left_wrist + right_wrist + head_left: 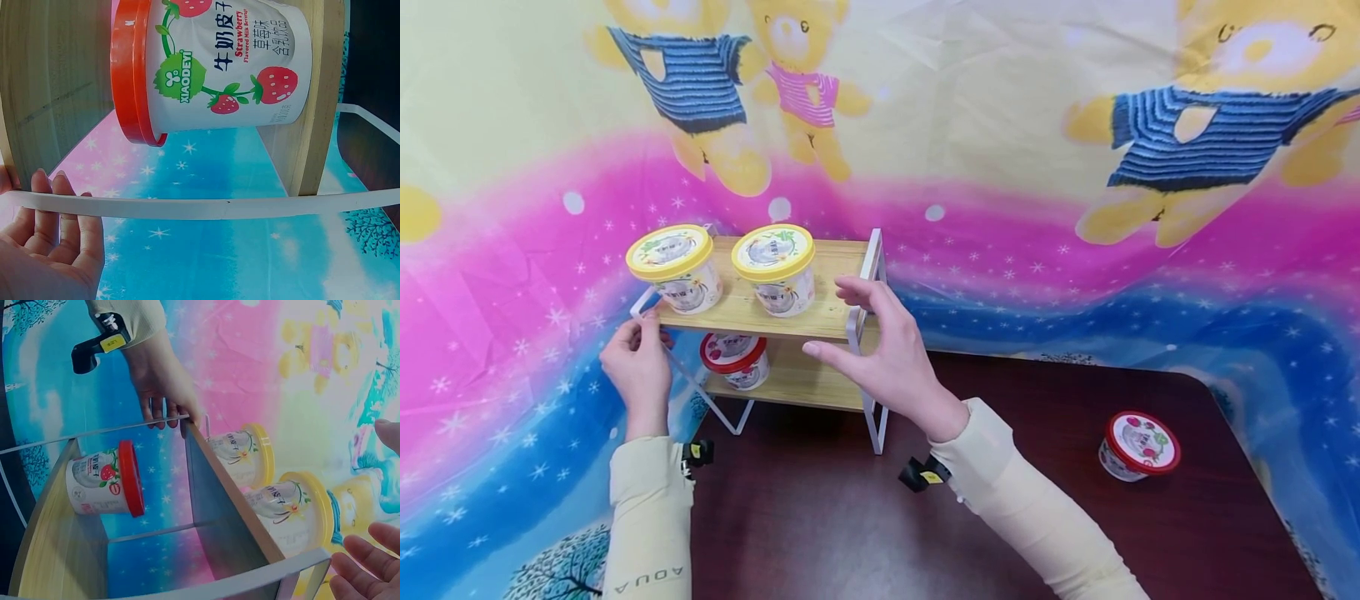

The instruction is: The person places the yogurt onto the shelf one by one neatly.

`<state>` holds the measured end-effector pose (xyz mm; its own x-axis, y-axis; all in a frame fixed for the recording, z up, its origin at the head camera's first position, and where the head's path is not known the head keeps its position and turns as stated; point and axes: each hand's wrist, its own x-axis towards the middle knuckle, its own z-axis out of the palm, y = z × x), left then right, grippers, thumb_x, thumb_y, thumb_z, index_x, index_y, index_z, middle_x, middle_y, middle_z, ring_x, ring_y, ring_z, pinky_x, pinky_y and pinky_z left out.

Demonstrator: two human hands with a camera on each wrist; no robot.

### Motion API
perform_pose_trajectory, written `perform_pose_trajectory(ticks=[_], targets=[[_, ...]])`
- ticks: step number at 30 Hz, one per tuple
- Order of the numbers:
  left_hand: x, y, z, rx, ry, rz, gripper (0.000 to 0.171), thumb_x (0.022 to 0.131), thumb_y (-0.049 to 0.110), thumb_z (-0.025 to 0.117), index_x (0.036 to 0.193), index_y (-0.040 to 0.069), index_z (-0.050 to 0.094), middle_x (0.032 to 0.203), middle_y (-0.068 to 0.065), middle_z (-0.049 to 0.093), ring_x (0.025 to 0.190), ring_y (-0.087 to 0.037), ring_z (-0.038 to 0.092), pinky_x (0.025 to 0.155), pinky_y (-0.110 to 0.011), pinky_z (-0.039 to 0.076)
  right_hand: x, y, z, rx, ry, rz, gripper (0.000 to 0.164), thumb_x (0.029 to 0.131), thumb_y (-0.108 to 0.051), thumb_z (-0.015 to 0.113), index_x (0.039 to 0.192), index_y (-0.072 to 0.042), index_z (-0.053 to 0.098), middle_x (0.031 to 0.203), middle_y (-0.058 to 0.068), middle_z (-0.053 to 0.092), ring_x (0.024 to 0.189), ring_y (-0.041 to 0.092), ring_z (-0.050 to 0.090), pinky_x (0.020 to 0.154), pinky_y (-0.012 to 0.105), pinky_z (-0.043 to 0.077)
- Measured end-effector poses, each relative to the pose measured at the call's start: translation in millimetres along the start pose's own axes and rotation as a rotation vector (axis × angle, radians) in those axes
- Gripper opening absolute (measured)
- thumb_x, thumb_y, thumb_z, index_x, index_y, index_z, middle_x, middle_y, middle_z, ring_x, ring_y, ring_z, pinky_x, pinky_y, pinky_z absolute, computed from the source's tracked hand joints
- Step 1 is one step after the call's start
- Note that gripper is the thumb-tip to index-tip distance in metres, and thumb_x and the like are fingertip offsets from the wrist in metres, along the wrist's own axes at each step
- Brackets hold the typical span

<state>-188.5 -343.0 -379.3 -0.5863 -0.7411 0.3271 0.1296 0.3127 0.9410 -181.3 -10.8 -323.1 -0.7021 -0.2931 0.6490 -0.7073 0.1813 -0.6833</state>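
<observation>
My left hand (pixel 638 367) grips the front left corner of a two-tier wooden shelf rack (pixel 736 302) with a white metal frame. In the left wrist view, its fingers (pixel 55 240) pass behind the white frame bar, under the upper board. On that board stand two yellow-lidded tubs, the left tub (pixel 683 275) and the right tub (pixel 778 275). A red-lidded strawberry tub (pixel 231 69) is upright on the lower board. My right hand (pixel 895 358) is held open near the rack's right end, thumb and fingers spread, holding nothing.
Another red-lidded tub (pixel 1142 446) stands on the dark table (pixel 820 517), far to the right. A patterned cloth (pixel 985 208) with printed bears hangs behind the table and down the left side, close to the rack.
</observation>
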Motion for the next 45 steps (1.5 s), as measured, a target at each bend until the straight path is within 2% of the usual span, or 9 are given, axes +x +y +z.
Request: perform_pose_trajectory(ticks=[3,9,16,23,29,36,45], targets=[[0.2,0.4,0.4,-0.013,0.001,-0.009,0.033,0.102,0.035,0.063,0.111,0.007,0.077,0.079,0.0,0.068,0.072,-0.011,0.063,0.07,-0.02,0.051,-3,3,-3,0.006,0.01,0.0,0.075,0.08,-0.034,0.089,0.142,-0.012,0.052,0.133,0.0,0.058,0.123,0.016,0.055,0.1,0.045,0.048],[-0.7,1.3,0.1,-0.015,-0.005,-0.013,0.034,0.103,0.035,0.062,0.112,0.006,0.077,0.079,0.003,0.067,0.073,-0.011,0.063,0.07,-0.021,0.051,-8,9,-8,0.005,0.027,0.013,0.072,0.081,-0.036,0.088,0.141,-0.014,0.054,0.133,0.002,0.059,0.122,0.014,0.056,0.1,0.038,0.047],[-1.7,1.8,-0.4,-0.006,-0.006,-0.004,0.035,0.103,0.036,0.062,0.113,0.006,0.077,0.079,0.004,0.068,0.073,-0.01,0.063,0.07,-0.021,0.051,-14,15,-12,-0.002,0.031,0.035,0.071,0.083,-0.039,0.086,0.141,-0.013,0.054,0.134,-0.002,0.058,0.123,0.011,0.054,0.101,0.04,0.046],[-1.6,2.6,-0.7,-0.023,-0.005,-0.016,0.032,0.102,0.034,0.063,0.112,0.007,0.077,0.08,-0.001,0.069,0.073,-0.012,0.063,0.071,-0.022,0.051,-22,21,-14,-0.034,0.042,0.047,0.07,0.083,-0.039,0.086,0.14,-0.014,0.055,0.132,-0.006,0.058,0.122,0.014,0.055,0.102,0.04,0.045],[-3.0,2.2,-0.3,-0.011,-0.001,-0.005,0.033,0.102,0.036,0.062,0.111,0.008,0.078,0.082,-0.005,0.069,0.074,-0.011,0.063,0.07,-0.022,0.049,-27,24,-17,-0.032,0.038,0.074,0.07,0.084,-0.041,0.085,0.141,-0.014,0.055,0.133,-0.006,0.058,0.123,0.008,0.053,0.103,0.041,0.045],[-2.7,1.8,-0.4,-0.015,0.003,-0.012,0.032,0.102,0.035,0.063,0.111,0.008,0.078,0.08,-0.003,0.068,0.074,-0.011,0.062,0.07,-0.023,0.048,-31,28,-22,-0.024,0.046,0.102,0.067,0.085,-0.041,0.084,0.142,-0.021,0.053,0.135,-0.008,0.057,0.124,0.007,0.053,0.103,0.042,0.045],[-2.1,2.0,-0.6,-0.023,-0.006,-0.025,0.033,0.102,0.036,0.063,0.112,0.009,0.078,0.08,0.001,0.068,0.074,-0.012,0.062,0.07,-0.023,0.049,-38,36,-31,-0.033,0.062,0.146,0.067,0.086,-0.04,0.083,0.143,-0.023,0.052,0.137,-0.01,0.055,0.125,0.009,0.052,0.104,0.045,0.044]])
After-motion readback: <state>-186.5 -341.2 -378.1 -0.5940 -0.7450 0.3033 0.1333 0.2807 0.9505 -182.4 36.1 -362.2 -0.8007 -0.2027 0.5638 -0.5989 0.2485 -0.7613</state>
